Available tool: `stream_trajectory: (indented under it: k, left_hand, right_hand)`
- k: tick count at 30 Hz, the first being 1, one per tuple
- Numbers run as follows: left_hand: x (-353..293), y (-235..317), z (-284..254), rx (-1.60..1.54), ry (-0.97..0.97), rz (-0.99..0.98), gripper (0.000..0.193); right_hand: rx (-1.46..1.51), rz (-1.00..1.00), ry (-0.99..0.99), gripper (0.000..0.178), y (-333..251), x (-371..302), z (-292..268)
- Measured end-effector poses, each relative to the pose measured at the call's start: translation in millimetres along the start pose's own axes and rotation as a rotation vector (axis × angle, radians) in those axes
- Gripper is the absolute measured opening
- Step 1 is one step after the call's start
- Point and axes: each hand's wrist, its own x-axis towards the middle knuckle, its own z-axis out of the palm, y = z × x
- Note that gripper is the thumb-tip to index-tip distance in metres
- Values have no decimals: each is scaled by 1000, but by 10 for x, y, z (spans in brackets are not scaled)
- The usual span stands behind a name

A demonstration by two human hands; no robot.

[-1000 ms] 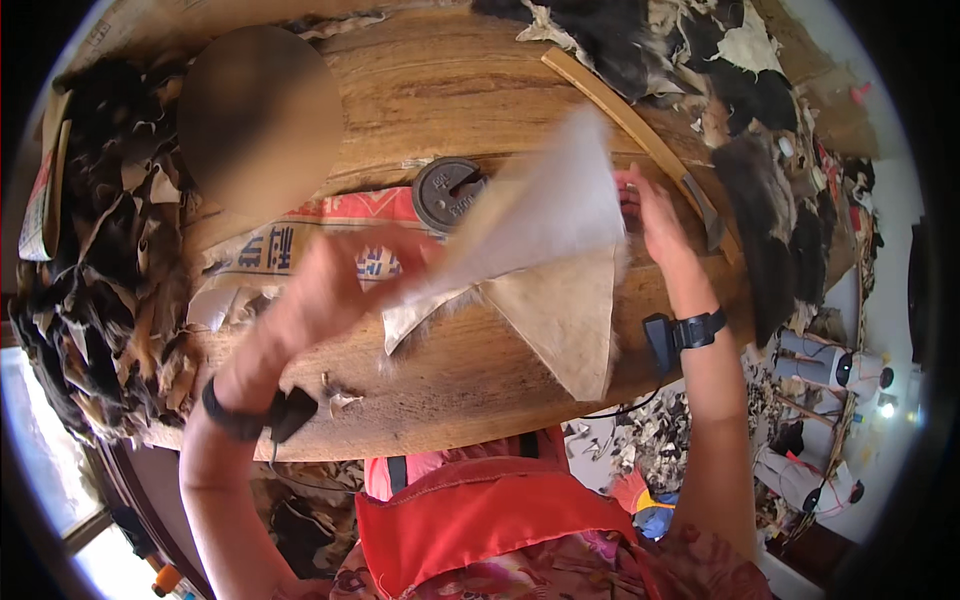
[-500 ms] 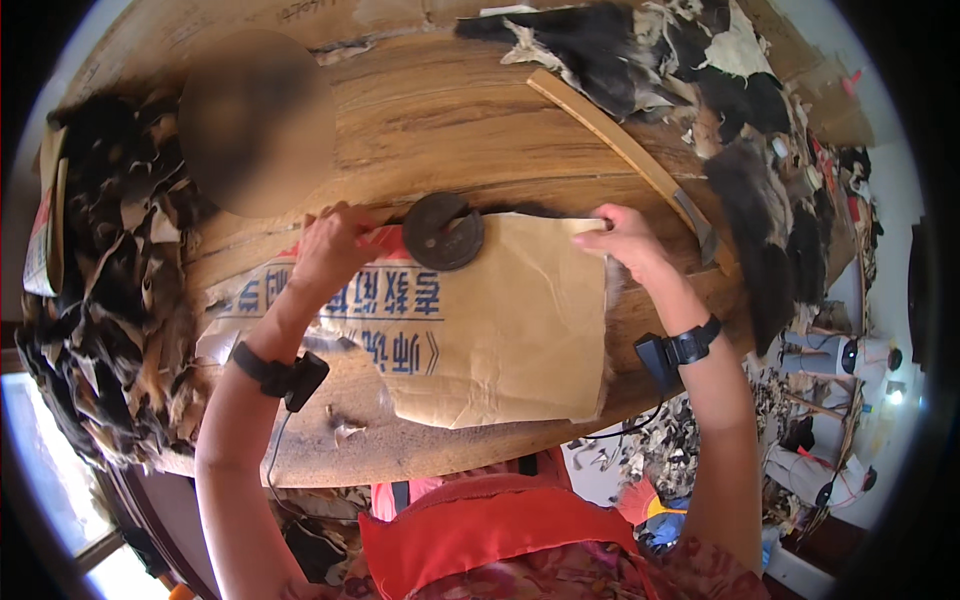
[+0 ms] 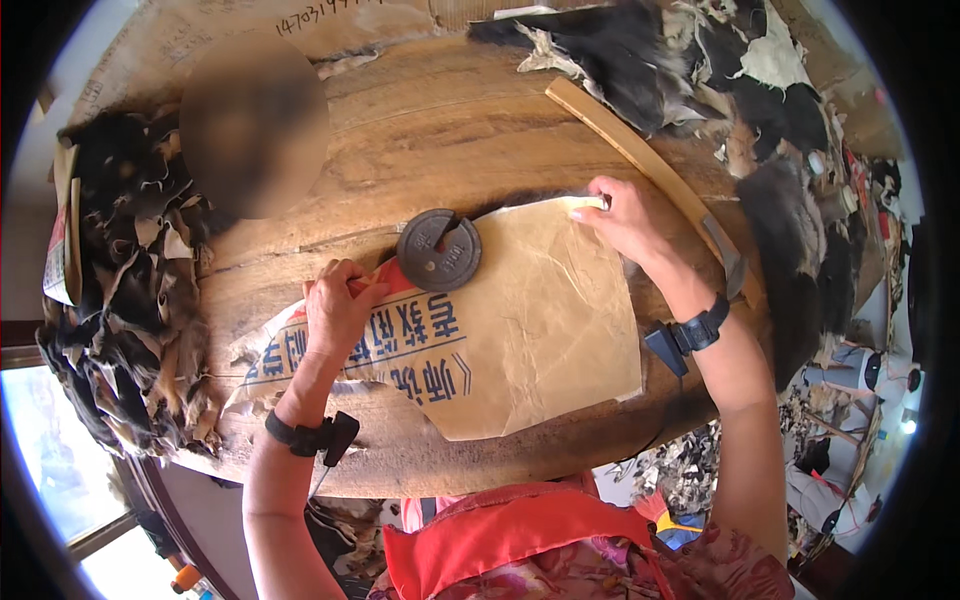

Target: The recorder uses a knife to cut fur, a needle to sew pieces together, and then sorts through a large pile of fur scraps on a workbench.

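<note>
A brown paper sheet (image 3: 560, 310) with blue lettering and a red band lies slanted on the wooden board (image 3: 420, 120). A strip of dark fur (image 3: 525, 198) peeks out along its far edge. A dark, round slotted weight (image 3: 438, 250) rests on that edge near the middle. Left of the weight, my left hand (image 3: 340, 305) is closed at the paper's red far edge, its fingertips pinching there. At the far right corner, my right hand (image 3: 622, 222) pinches the paper between thumb and fingers. How much fur lies beneath the paper is hidden.
A wooden-handled tool with a curved metal blade (image 3: 640, 160) lies beyond my right hand. Fur scraps heap up at the left (image 3: 140, 270), and dark pelts (image 3: 600, 55) lie at the far right. A red apron (image 3: 510, 540) covers my lap at the board's near edge.
The paper has turned counterclockwise, its right end swinging farther away and its left end nearer. My left hand has come nearer and rightward; both hands stay at the paper's edge.
</note>
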Motion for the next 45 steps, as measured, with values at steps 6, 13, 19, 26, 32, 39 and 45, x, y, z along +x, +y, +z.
stream_trajectory:
  k: [6,13,19,26,32,39,45]
  left_hand:
    - [96,553,-11,183,-3,372,84]
    - [205,792,101,301,-155,628,97]
    - [291,974,103,282,-221,562,96]
    - [320,1256,519,202,-39,682,101]
    - [-307,888,493,144,-201,796,92]
    - [-1457,358,292,448,-243,1182,55]
    - [-1336,319,337,128,-43,959,42]
  right_hand:
    - [-510,-355,350,59,-209,-557,88]
    - [-489,-553,-65,72,-58,-1458,274]
    - [-445,-528,-55,68,95,-1568,284]
    - [-424,-519,-28,64,51,-1592,302]
    - [-296,-479,-96,54,-16,-1675,140]
    - [-549,-155,370,52,940,-1187,-1043]
    - [-479,-131,262,47,1905,-820,-1485]
